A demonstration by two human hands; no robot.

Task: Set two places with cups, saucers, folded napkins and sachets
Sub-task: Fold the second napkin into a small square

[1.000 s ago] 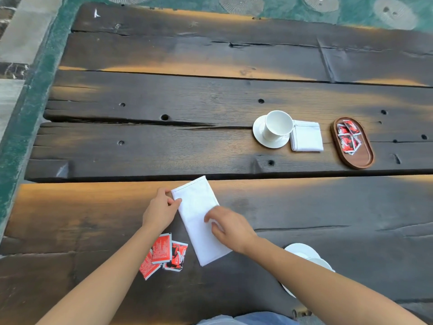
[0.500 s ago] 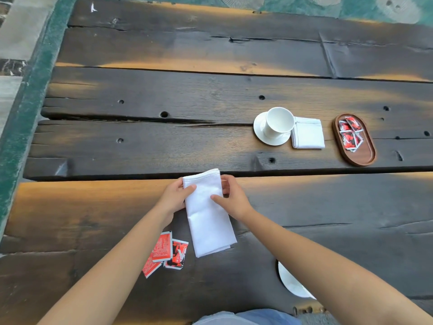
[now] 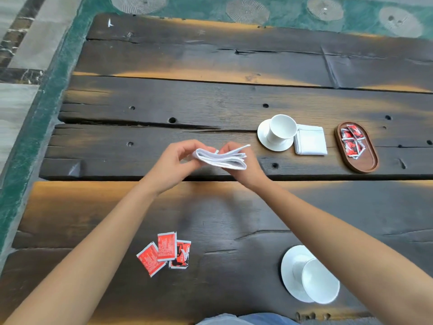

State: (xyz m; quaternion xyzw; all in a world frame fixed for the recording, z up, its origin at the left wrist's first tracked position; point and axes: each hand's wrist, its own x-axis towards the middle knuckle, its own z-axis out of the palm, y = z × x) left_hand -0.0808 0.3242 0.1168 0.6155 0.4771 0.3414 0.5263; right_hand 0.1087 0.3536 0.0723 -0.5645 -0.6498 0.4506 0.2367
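Presently: napkin (image 3: 222,160), mid-frame, pinched in fingers of left hand (image 3: 173,164) and right hand (image 3: 246,178); best square edges before laying by lower-right cup (image 3: 321,280).

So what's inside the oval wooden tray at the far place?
The wooden tray holds a heap of red-and-white sachets in its far half; its near half shows bare wood. The sachets overlap, so their exact count and anything beneath them is hidden.

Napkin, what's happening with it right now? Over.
Left hand and right hand both grip the folded white cloth napkin, held above the dark wooden table. Three red sachets lie loose nearby.
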